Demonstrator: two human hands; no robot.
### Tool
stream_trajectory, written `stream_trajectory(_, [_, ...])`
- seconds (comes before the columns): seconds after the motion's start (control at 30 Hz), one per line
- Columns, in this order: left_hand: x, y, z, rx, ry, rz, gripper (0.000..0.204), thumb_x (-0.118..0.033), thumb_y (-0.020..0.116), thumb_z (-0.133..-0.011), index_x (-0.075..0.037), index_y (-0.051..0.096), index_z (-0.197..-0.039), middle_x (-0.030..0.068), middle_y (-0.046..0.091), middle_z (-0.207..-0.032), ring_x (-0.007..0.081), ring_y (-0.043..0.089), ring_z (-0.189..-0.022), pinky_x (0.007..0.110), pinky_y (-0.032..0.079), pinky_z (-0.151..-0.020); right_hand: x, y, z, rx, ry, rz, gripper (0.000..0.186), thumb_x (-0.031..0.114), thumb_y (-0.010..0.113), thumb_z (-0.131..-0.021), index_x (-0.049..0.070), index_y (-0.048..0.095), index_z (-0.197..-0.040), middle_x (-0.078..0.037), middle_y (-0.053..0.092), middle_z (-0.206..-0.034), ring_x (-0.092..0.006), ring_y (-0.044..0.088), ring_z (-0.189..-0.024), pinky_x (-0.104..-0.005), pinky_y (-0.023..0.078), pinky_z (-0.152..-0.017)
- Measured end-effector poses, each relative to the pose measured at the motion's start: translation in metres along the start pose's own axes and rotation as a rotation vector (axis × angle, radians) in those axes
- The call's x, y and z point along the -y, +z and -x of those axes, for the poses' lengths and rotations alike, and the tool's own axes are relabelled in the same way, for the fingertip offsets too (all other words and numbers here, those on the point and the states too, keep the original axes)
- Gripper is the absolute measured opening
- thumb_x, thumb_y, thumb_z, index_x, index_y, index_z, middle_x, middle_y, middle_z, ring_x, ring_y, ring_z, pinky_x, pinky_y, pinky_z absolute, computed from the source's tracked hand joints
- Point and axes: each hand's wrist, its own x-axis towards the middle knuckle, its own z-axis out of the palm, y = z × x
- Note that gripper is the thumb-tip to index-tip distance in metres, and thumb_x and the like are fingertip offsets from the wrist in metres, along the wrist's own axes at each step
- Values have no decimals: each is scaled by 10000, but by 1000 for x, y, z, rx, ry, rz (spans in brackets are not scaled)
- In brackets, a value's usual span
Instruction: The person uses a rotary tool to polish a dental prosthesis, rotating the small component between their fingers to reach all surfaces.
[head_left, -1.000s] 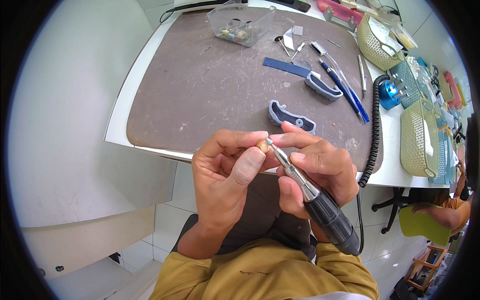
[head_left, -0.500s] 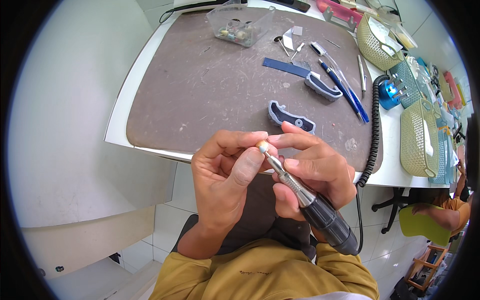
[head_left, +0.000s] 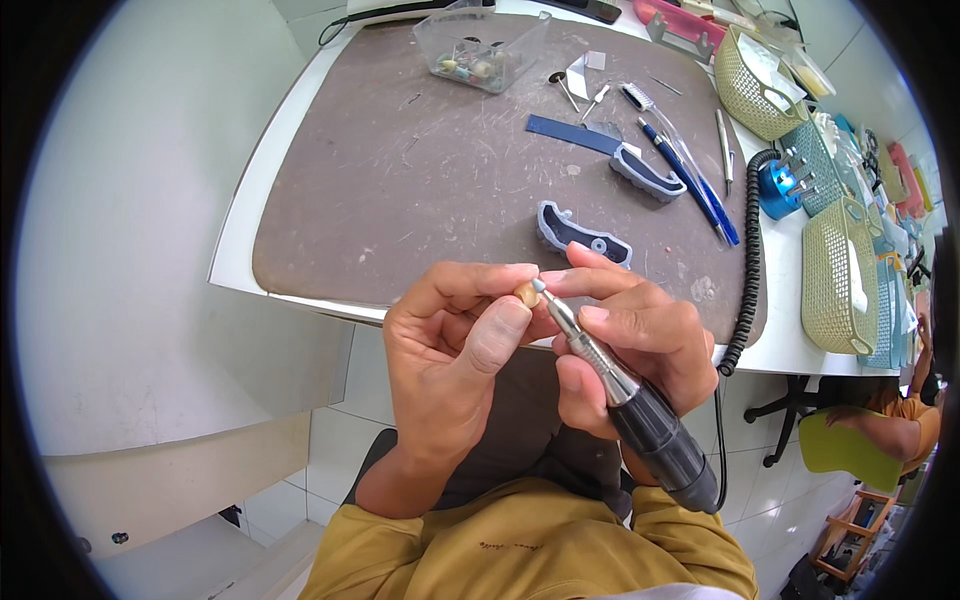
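Note:
My left hand [head_left: 450, 350] is closed, pinching a small yellowish dental crown [head_left: 526, 295] between thumb and fingertips. My right hand [head_left: 640, 345] wraps round a rotary handpiece [head_left: 640, 415] with a black body and metal nose. The handpiece's small pale blue polishing tip [head_left: 539, 285] lies at the upper right side of the crown; whether it touches is too small to tell. My right fingertips are close beside the left ones, over the table's front edge. Just beyond the hands lies a grey dental model piece [head_left: 583, 237] with a dark underside.
A second model piece [head_left: 647, 175], a blue strip [head_left: 570, 134], a toothbrush [head_left: 640, 98] and a blue pen [head_left: 690, 185] lie on the brown mat [head_left: 350, 180]. Behind stands a clear box [head_left: 485, 60] of small burs. A coiled cord [head_left: 748, 270] and baskets [head_left: 838, 290] line the right.
The handpiece has shifted a little to the right, and its tip has gone from the crown's lower side to its upper right. My left hand has barely moved.

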Motion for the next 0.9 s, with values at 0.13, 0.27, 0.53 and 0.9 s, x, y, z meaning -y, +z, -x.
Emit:
stream_trajectory(0.13, [0, 0, 0, -4, 8, 1, 161, 6, 589, -901, 62, 598, -1052, 161, 666, -972, 187, 668, -920, 351, 581, -839, 0, 0, 0, -3, 16, 0, 280, 69, 798, -708, -24, 622, -905, -140, 678, -756, -324, 707, -844, -486, 544, -841])
stream_trajectory(0.27, [1, 1, 0, -19, 20, -27, 163, 1, 590, -902, 58, 601, -1055, 160, 668, -973, 184, 670, -910, 341, 583, -830, -2, 0, -1, 15, -59, -2, 279, 69, 795, -714, -25, 621, -910, -140, 680, -757, -325, 706, -849, -490, 541, -846])
stream_trajectory(0.53, [0, 1, 0, -14, 10, -40, 161, -10, 592, -906, 54, 607, -1053, 158, 670, -976, 185, 671, -908, 334, 583, -825, 2, 0, 0, -5, 25, -6, 263, 55, 785, -711, -17, 624, -906, -143, 680, -756, -326, 705, -852, -488, 541, -850])
stream_trajectory(0.9, [-1, 1, 0, -31, 6, -33, 159, -10, 576, -912, 58, 603, -1053, 147, 676, -948, 180, 675, -885, 335, 589, -803, 1, 1, -3, 17, -13, 7, 255, 51, 793, -699, -22, 633, -883, -135, 676, -754, -324, 705, -846, -482, 542, -847])
